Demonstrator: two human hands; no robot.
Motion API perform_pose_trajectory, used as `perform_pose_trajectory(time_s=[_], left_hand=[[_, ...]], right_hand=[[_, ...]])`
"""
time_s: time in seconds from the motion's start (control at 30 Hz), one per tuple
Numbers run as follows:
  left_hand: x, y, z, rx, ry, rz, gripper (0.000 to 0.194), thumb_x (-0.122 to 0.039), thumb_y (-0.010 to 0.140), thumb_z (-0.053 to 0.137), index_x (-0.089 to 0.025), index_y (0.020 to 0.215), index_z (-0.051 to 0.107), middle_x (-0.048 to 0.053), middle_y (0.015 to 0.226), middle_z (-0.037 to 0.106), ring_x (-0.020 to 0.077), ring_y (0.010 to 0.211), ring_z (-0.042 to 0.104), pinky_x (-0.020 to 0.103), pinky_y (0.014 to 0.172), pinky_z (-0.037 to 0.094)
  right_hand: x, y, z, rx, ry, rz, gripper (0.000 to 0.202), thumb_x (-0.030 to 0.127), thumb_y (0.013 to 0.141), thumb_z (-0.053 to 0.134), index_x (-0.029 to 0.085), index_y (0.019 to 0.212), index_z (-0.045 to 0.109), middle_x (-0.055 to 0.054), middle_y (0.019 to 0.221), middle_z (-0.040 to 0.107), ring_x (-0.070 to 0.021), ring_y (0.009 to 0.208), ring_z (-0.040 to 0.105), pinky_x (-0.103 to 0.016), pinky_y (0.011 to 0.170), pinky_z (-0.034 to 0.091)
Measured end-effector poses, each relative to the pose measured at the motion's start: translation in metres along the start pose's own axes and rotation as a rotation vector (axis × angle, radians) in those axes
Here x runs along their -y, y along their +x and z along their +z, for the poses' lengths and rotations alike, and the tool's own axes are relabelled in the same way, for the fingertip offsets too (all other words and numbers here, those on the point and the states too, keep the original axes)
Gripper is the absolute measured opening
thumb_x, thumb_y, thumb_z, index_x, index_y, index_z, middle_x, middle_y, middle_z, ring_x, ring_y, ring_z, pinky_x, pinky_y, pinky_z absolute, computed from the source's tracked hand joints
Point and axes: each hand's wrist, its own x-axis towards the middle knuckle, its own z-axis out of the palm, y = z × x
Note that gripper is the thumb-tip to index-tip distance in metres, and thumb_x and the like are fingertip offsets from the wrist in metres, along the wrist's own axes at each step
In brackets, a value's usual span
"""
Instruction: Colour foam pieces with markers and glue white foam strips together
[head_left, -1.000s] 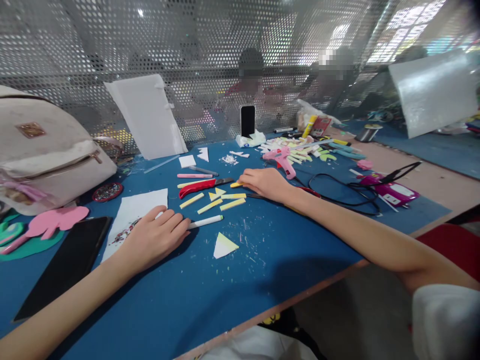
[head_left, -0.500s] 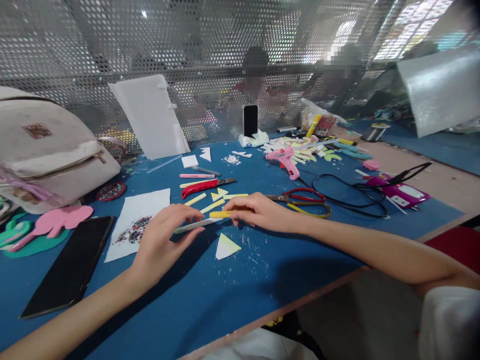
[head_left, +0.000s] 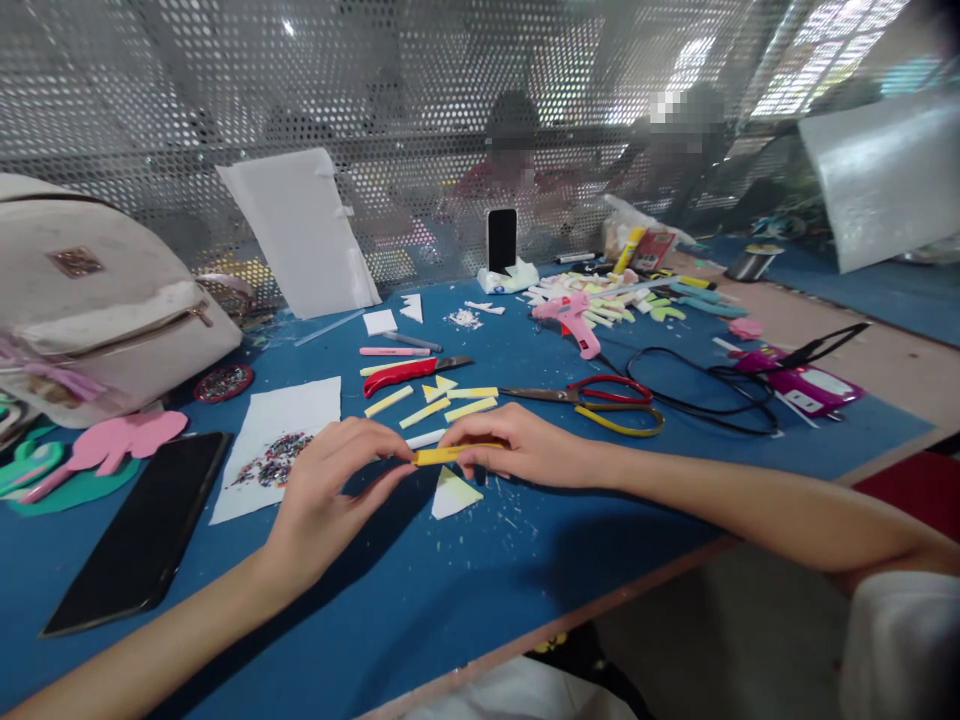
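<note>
A slim yellow stick [head_left: 441,456] lies level between my two hands, just over the blue table; its exact kind cannot be made out. My left hand [head_left: 326,490] pinches its left end between thumb and fingertips. The fingers of my right hand [head_left: 517,443] close round its right part. Just beyond them rests a whitish stick [head_left: 424,438], partly hidden by my right hand. On the near side lies a white triangular piece [head_left: 454,494] with yellow tinting, among pale crumbs. Several pale yellow strips [head_left: 424,413] are spread behind my hands.
Scissors [head_left: 611,390] and a red-handled cutter [head_left: 401,375] lie behind my hands. A pink glue gun [head_left: 570,322] trails a black cord near many pale offcuts. At left are a paper with beads [head_left: 292,410], a dark tablet-like slab [head_left: 139,540] and a white backpack [head_left: 112,290].
My left hand has let go of the whitish stick and now grips the yellow stick's left end. Both hands with the yellow stick sit slightly nearer to me.
</note>
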Motion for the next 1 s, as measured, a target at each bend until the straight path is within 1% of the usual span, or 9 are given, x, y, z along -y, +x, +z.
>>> perform_pose_trajectory(time_s=[0.4,0.6,0.8,0.93,1.0], left_hand=[[-0.004,0.001,-0.001,-0.002,-0.027,-0.058,0.008,-0.021,0.096,0.065,-0.023,0.089,0.063,0.001,0.09,0.072,0.0174,0.086,0.066,0.031,0.08,0.051],[-0.004,-0.001,-0.002,0.003,-0.041,-0.068,0.009,-0.022,0.097,0.064,-0.023,0.088,0.063,0.001,0.087,0.072,0.0174,0.085,0.065,0.032,0.08,0.051],[-0.002,0.001,-0.002,0.013,-0.045,-0.078,0.009,-0.02,0.096,0.065,-0.022,0.088,0.062,0.0,0.088,0.071,0.0163,0.085,0.065,0.03,0.08,0.05],[-0.001,0.0,-0.001,0.007,-0.041,-0.082,0.009,-0.02,0.096,0.064,-0.022,0.088,0.063,0.0,0.088,0.071,0.0168,0.086,0.065,0.031,0.081,0.051],[-0.001,0.0,-0.002,0.003,-0.036,-0.081,0.008,-0.021,0.096,0.064,-0.022,0.088,0.063,0.001,0.089,0.071,0.0171,0.085,0.065,0.031,0.08,0.051]], right_hand=[[0.002,0.0,0.0,-0.009,0.006,0.005,0.022,0.029,0.102,0.054,0.014,0.112,0.067,0.0,0.08,0.068,-0.0071,0.058,0.053,-0.019,0.058,0.042],[-0.002,0.0,0.0,-0.026,-0.031,-0.038,0.023,0.029,0.102,0.054,0.014,0.112,0.067,-0.002,0.082,0.069,-0.0101,0.068,0.058,-0.022,0.064,0.044],[-0.005,0.001,-0.001,-0.044,-0.014,-0.025,0.025,0.032,0.103,0.054,0.013,0.114,0.066,0.0,0.081,0.069,-0.0071,0.057,0.052,-0.02,0.059,0.042],[-0.009,0.001,-0.001,-0.061,0.004,-0.019,0.027,0.035,0.103,0.053,0.014,0.113,0.066,0.0,0.08,0.069,-0.007,0.055,0.052,-0.02,0.058,0.042],[-0.01,0.001,-0.001,-0.063,-0.009,-0.024,0.027,0.035,0.102,0.054,0.014,0.113,0.067,-0.001,0.081,0.069,-0.0078,0.058,0.053,-0.021,0.059,0.042]])
